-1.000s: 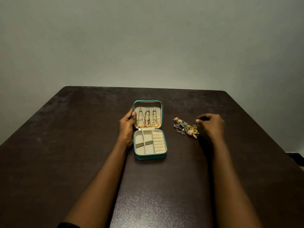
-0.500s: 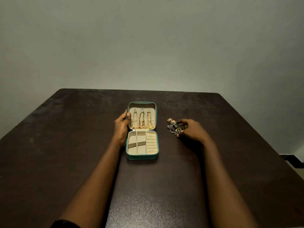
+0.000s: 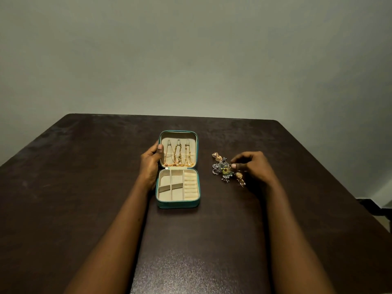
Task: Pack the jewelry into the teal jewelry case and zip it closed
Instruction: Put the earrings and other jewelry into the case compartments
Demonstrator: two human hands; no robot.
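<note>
The left hand (image 3: 151, 166) grips the left edge of the upright lid (image 3: 179, 135) of the teal jewelry case (image 3: 178, 204), its thumb (image 3: 160, 148) hooked over the rim onto the beige lining and its fingers behind. The right hand (image 3: 255, 166) lies well to the right of the case, fingers curled, with thumb and forefinger pinched together at the right side of the loose jewelry (image 3: 223, 169); which piece they hold cannot be told. The two hands are well apart, with the case between them. The case sits open, and its long axis runs straight away from the person: the base (image 3: 176, 195) lies flat at the near end, the lid stands at the far end, and the hinge runs crosswise between them. Three gold chains (image 3: 177, 154) hang side by side down the lid lining. In the base, the ring rolls (image 3: 191, 186) fill the right side, with divided compartments to their left. The loose jewelry, gold earrings and a silvery piece with a yellow-green stone, lies in a small heap to the right of the case, apart from it, stretched slantwise from far left to near right. Everything rests on a dark brown bench (image 3: 84, 177) with a mottled, faintly glossy top. Beyond the case, past the far edge of the bench, rises a plain pale grey-green wall (image 3: 191, 60).
</note>
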